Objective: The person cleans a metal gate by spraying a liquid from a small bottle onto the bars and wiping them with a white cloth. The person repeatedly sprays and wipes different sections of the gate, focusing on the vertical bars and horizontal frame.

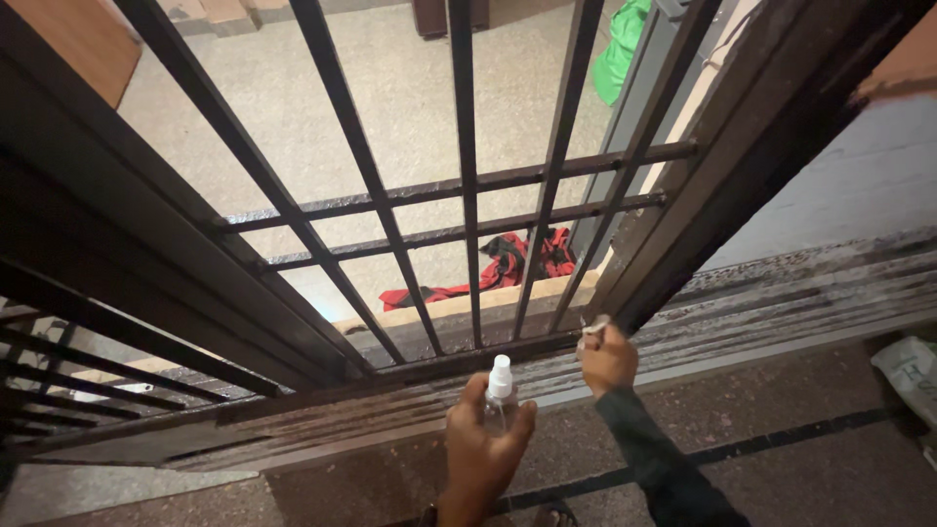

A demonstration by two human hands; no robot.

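**Wiping the foot of the barred gate, spray bottle at the ready**

The dark metal gate (390, 195) fills most of the view, its upright bars crossed by two flat rails, and it stands on a wide, grooved threshold (761, 293) that runs from the left edge to the right. The threshold looks streaked and patchy, lighter in places, so the cleaning seems partly done at best; how much of the gate has been wiped cannot be told, and the bars higher up show no sign either way.

Beyond the bars, on the pale floor, a red and black cloth (508, 263) lies crumpled just behind the bottom rail, and something bright green (625, 44) hangs or leans near the top right. At the right edge of the dark floor on this side sits a pale bag with green print (908, 371), only partly in view.

The right hand (607, 357), in a dark sleeve, is closed around a small whitish rag (593, 330) pressed where the gate's bottom corner meets the threshold. The left hand (483, 444) is wrapped around a small clear spray bottle (500, 390) with a white nozzle, held upright just before the threshold's near edge.
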